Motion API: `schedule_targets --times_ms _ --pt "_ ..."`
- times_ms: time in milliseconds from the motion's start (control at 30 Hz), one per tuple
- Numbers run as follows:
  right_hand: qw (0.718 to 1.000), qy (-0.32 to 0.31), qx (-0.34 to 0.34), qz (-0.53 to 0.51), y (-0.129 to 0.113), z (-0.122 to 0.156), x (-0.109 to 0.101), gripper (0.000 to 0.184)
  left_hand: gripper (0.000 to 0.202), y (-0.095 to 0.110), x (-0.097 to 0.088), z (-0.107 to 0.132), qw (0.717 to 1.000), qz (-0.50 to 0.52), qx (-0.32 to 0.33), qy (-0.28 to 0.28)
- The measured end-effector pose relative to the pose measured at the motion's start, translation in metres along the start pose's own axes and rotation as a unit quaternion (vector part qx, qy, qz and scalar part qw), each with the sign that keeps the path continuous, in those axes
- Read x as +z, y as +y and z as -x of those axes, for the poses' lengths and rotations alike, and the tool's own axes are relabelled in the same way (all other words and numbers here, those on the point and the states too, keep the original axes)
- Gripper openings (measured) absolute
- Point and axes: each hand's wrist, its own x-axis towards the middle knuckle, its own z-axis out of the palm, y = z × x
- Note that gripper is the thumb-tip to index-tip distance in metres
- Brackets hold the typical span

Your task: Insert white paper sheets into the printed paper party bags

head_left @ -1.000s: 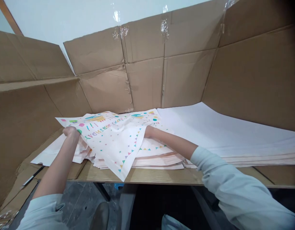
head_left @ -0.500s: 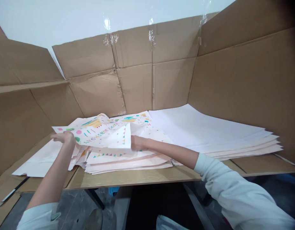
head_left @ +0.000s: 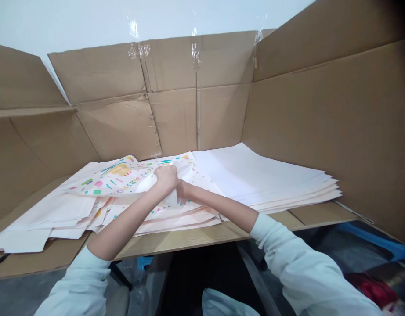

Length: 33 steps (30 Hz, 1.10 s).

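My left hand (head_left: 167,177) is closed on the right-hand part of a white paper sheet (head_left: 115,175) printed with colourful birthday lettering and confetti. Close beside it, my right hand (head_left: 185,191) pinches the same sheet near its right edge; its fingertips are partly hidden. The sheet is raised and bent, its left part sloping down to the left. Beneath it lies a stack of similar printed sheets (head_left: 186,220), whose layered edges face me.
To the right, a stack of large plain white sheets (head_left: 242,175) reaches toward the cardboard side wall (head_left: 327,114). More white sheets (head_left: 47,219) lie in overlapping layers at left. Taped cardboard (head_left: 172,118) forms the back wall. The cardboard-covered table (head_left: 186,243) ends just before me.
My left hand has moved right from the sheet's left edge to beside my right hand. The sheet's left part has sunk. The camera view has shifted slightly right.
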Motion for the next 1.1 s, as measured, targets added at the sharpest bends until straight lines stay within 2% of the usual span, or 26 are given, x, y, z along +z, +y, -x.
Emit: schedule_targets --times_ms 100,200,300,400,467,533,633,867,967,1100 --pt "0.997 0.004 0.026 0.067 0.005 0.036 -0.034 0.062 0.026 0.008 0.007 0.000 0.999 -0.016 0.041 0.024" --pt "0.987 -0.011 0.069 0.147 0.018 0.095 -0.077 0.046 0.033 0.008 0.014 -0.003 0.998 -0.035 0.057 -0.012" --pt "0.964 0.019 0.184 0.189 0.037 0.165 -0.109 0.050 0.038 0.007 0.020 -0.009 0.994 -0.051 0.091 -0.033" --pt "0.941 -0.005 0.260 0.216 0.053 0.225 -0.122 0.062 0.039 0.006 0.025 -0.014 0.991 -0.057 0.119 -0.022" --pt "0.931 -0.022 0.274 0.239 0.059 0.250 -0.121 0.069 0.039 0.005 0.029 -0.016 0.990 -0.060 0.128 -0.011" --pt "0.925 -0.022 0.266 0.272 0.060 0.262 -0.117 0.073 0.039 0.005 0.033 -0.017 0.989 -0.060 0.136 0.001" --pt "0.916 -0.014 0.248 0.316 0.056 0.264 -0.112 0.074 0.040 0.005 0.039 -0.020 0.988 -0.055 0.141 0.017" --pt "0.910 -0.005 0.210 0.358 0.043 0.274 -0.112 0.055 0.039 0.001 0.042 -0.025 0.990 -0.056 0.129 0.007" --pt "0.912 -0.013 0.203 0.356 0.035 0.284 -0.116 0.044 0.043 -0.004 0.039 -0.026 0.991 -0.049 0.125 0.013" --pt "0.920 0.002 0.232 0.315 0.032 0.289 -0.135 0.043 0.051 -0.013 0.034 -0.028 0.990 -0.046 0.121 0.056"
